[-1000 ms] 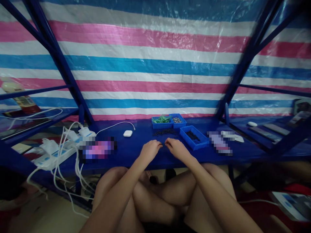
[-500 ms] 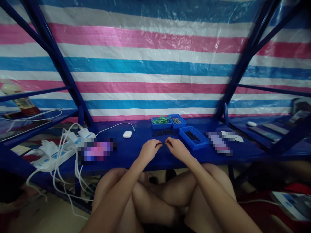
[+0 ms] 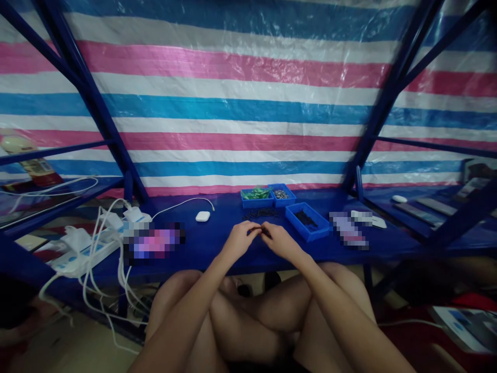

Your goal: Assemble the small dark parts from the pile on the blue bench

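Fingertips meet over the front of the blue table (image 3: 186, 246), where my left hand (image 3: 244, 237) and my right hand (image 3: 276, 238) are both pinched closed. Whatever is between the fingers is too small to make out. Just beyond the hands lies a loose pile of thin black pieces (image 3: 261, 213). Behind the pile is a blue tray (image 3: 258, 203) of green pieces, and beside it a smaller blue tray (image 3: 282, 200) of silvery metal parts. A larger blue tray (image 3: 310, 235) with black pieces stands right of my right hand.
On the left are a white power strip (image 3: 89, 256) with tangled cables, a pixelated phone-like object (image 3: 155, 243) and a white case (image 3: 202, 216). To the right lie another pixelated item (image 3: 349, 229) and a white object (image 3: 378, 222). Blue metal posts flank the table.
My hands have come together, so the fingertips that were apart now touch or nearly touch. The camera view has shifted slightly.
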Tool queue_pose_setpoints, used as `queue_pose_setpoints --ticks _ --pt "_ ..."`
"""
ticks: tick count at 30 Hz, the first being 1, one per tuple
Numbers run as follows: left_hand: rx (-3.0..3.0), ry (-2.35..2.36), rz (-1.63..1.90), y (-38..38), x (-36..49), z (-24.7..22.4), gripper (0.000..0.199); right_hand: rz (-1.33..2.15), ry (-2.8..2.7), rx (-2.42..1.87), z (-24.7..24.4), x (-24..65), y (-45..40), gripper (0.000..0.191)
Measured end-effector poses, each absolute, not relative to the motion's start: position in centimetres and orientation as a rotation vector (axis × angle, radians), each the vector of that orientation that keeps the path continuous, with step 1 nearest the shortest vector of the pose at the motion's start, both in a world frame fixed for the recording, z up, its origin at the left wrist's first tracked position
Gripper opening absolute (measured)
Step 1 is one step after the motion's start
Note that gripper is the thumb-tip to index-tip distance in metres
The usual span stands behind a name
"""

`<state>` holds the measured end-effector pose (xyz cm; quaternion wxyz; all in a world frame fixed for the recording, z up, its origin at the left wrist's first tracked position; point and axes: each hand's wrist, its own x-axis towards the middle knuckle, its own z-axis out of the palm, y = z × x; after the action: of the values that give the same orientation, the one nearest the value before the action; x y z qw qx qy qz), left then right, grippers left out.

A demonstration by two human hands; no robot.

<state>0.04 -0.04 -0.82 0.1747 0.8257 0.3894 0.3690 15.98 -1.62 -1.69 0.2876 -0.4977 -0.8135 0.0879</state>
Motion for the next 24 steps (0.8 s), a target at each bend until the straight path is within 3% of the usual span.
queue_pose_setpoints --ticks 11,24 --pt "2.361 1.284 1.083 0.3 -0.2 -1.2 0.019 0.271 -2.000 -1.204 -0.7 16.4 -1.5 0.011" --pt "2.170 1.117 1.193 0.2 0.0 -0.6 0.018 0.207 -1.925 -1.168 -0.2 16.5 -1.4 0.014"
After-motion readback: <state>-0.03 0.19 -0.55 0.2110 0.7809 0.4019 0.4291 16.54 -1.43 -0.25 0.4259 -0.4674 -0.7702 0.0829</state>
